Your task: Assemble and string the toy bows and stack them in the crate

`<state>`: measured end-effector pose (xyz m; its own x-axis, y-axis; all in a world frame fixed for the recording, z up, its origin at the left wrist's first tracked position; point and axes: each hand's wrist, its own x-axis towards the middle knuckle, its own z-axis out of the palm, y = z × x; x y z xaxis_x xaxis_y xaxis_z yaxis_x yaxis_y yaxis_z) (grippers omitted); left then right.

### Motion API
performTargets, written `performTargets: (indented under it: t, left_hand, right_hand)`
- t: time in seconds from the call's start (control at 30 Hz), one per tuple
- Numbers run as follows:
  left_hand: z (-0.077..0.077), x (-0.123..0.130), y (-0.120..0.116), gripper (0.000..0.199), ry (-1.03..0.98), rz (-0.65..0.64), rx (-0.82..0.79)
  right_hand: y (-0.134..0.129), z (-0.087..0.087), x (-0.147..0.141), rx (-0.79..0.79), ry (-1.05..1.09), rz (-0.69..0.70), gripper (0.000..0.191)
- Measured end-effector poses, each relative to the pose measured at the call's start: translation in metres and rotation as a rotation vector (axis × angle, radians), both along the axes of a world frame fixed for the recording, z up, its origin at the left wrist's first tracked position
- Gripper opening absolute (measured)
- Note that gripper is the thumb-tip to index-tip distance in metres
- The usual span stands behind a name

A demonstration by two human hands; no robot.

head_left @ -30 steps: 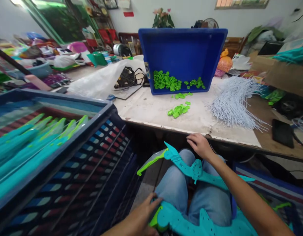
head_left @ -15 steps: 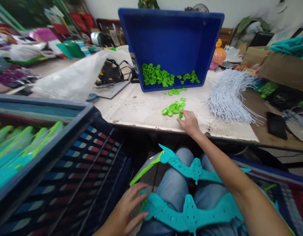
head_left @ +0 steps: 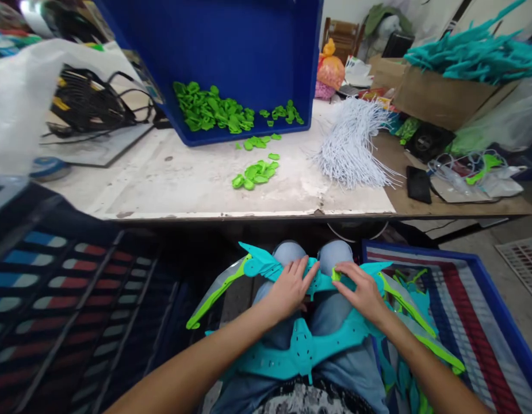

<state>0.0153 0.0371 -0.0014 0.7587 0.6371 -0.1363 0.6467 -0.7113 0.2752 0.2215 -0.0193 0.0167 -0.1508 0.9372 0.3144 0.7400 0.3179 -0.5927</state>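
Two teal bow-shaped plastic parts with green-edged ends lie across my lap. My left hand [head_left: 291,282] rests on the middle of the far teal part [head_left: 261,263], fingers spread and touching it. Between the thumb and fingers of my right hand [head_left: 361,287] is a small green piece [head_left: 336,275], held just right of that part's centre. Closer to my body lies the near teal part [head_left: 302,348], which neither hand touches. On the table, a small pile of green pieces [head_left: 256,173] sits in front of the tilted blue bin [head_left: 248,52], which holds many more green pieces [head_left: 209,109].
White strings [head_left: 354,144] lie in a bundle on the table [head_left: 183,190], near a black phone [head_left: 418,184]. A cardboard box [head_left: 442,95] of teal parts stands at the back right. Dark crates flank my left side; a blue-rimmed crate [head_left: 485,276] is at my right.
My right hand has come back from the table pile to the far teal part with a green piece. My left hand has moved from the near part to the far one. The view has turned right.
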Motion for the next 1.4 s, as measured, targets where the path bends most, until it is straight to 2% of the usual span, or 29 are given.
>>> performTargets:
  t: [0.07,0.17,0.3,0.43,0.53,0.7,0.87,1.0,1.07,1.2,1.27,1.4]
  left_hand:
    - [0.004,-0.001,0.001,0.068,0.031,-0.011,0.005]
    - [0.015,0.001,0.015,0.051,-0.044,-0.012,-0.059]
    - [0.026,0.011,0.052,0.033,-0.197,0.003,-0.345]
    - [0.014,0.017,0.081,0.036,-0.248,0.009,-0.636]
    - [-0.001,0.017,0.086,0.038,-0.285,0.018,-0.715]
    - [-0.013,0.016,0.087,0.04,-0.308,0.009,-0.722]
    - [-0.01,0.014,0.088,0.046,-0.326,-0.011,-0.757]
    - [-0.007,0.017,0.084,0.057,-0.275,0.049,-0.78]
    - [-0.007,0.022,0.081,0.057,-0.268,0.104,-0.774]
    - [-0.007,0.032,0.073,0.046,-0.345,0.155,-0.762]
    - [-0.002,0.035,0.067,0.04,-0.341,0.159,-0.694]
    - [0.018,0.034,0.047,0.038,-0.169,0.148,-0.387]
  right_hand:
    - [-0.016,-0.011,0.005,0.023,0.031,-0.049,0.019]
    - [-0.027,-0.013,0.013,0.104,0.005,-0.048,0.022]
    - [-0.022,-0.007,0.014,0.253,-0.111,0.047,0.026]
    - [-0.002,-0.01,0.002,0.339,-0.19,0.167,0.024]
    - [0.01,-0.018,-0.005,0.344,-0.23,0.249,0.022]
    - [0.02,-0.022,-0.001,0.26,-0.167,0.283,0.024]
    - [0.026,-0.02,0.003,0.138,-0.097,0.327,0.021]
    - [0.029,-0.025,0.004,0.04,-0.012,0.297,0.014]
    - [0.032,-0.027,0.005,-0.051,0.001,0.206,0.025]
    - [0.038,-0.027,0.003,-0.261,-0.115,0.047,0.075]
    - [0.038,-0.027,-0.002,-0.309,-0.216,0.023,0.078]
    - [0.031,-0.023,-0.004,-0.235,-0.315,0.003,0.056]
